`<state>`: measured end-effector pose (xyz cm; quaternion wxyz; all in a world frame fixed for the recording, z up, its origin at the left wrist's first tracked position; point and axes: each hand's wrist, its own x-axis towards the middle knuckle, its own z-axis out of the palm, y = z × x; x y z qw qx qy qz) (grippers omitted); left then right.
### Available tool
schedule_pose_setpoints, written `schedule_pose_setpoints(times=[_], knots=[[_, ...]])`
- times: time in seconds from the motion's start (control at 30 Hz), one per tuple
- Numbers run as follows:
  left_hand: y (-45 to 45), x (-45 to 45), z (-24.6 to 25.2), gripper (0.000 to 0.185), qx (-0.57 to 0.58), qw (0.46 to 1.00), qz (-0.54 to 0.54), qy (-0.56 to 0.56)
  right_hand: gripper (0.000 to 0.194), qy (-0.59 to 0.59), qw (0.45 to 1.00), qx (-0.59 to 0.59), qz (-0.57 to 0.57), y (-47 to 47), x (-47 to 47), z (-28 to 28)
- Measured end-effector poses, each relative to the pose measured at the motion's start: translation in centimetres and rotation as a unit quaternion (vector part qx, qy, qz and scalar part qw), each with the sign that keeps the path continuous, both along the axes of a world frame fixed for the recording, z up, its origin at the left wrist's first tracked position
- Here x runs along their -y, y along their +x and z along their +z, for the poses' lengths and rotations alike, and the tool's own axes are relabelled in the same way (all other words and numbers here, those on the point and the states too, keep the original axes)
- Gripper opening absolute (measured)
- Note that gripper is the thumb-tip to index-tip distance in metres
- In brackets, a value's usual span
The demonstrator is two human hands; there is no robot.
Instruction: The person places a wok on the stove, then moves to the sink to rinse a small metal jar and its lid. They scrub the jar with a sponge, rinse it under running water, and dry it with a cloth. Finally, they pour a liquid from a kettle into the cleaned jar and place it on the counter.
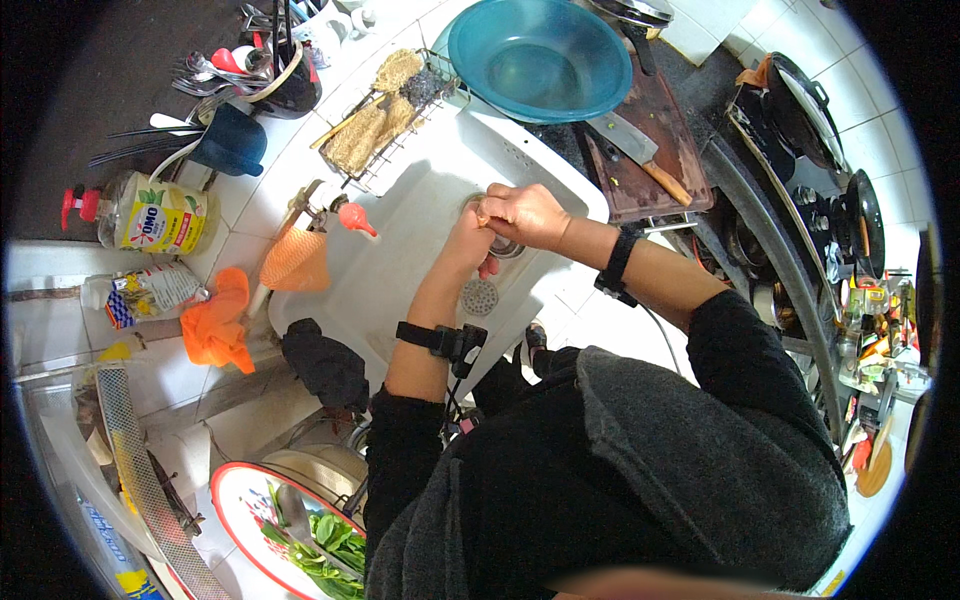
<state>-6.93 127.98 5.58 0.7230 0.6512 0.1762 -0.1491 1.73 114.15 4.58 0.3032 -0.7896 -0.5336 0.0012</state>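
Both my hands meet over the white sink basin (390, 240). My left hand (469, 244) is curled, its fingers mostly turned from view. My right hand (525, 214) bends over it with thumb and fingers pinched together at the left thumb. Whether anything small sits between the fingertips is hidden. Just beyond and beneath the hands shows the round metal drain ring (510, 249), partly covered by them. A perforated metal strainer disc (480, 297) lies on the basin floor on the near side of my left hand.
A teal plastic basin (540, 67) rests at the sink's far end. Beside it, a cleaver (626, 139) lies on a wooden cutting board (652, 97). A wire rack (375, 172) holds loofahs. Detergent (161, 217) stands left. An enamel tray (232, 517) of leafy greens sits lower left.
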Motion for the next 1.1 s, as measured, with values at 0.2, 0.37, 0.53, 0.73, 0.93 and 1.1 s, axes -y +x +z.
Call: schedule_pose_setpoints(times=[0.2, 0.37, 0.53, 0.73, 0.93, 1.1], knots=[[0.5, 2.0, -3.2, 0.039, 0.16, 0.952, 0.123, 0.23, 0.025, -0.021, 0.94, -0.18, -0.289, -0.1, -1.1, -1.4], [-0.3, 3.0, -3.7, 0.043, 0.164, 0.91, 0.114, 0.364, 0.04, -0.07, 0.77, -0.546, -0.323, 0.0, 0.5, -2.5], [-0.8, 3.5, -3.3, 0.046, 0.141, 0.902, 0.117, 0.392, 0.036, -0.07, 0.674, -0.675, -0.293, -1.3, 0.9, -3.1], [-0.5, 4.2, -4.1, 0.053, 0.248, 0.889, 0.165, 0.348, 0.032, -0.033, 0.682, -0.684, -0.254, -1.7, 0.7, -4.1], [-1.5, 4.1, -3.0, 0.055, 0.178, 0.915, 0.08, 0.352, 0.029, -0.086, 0.947, -0.236, -0.199, -1.6, 0.9, -6.0], [-1.1, 0.5, -1.7, 0.051, 0.147, 0.95, -0.013, 0.274, 0.027, -0.118, 0.991, 0.039, -0.059, 0.5, 2.3, -3.6]])
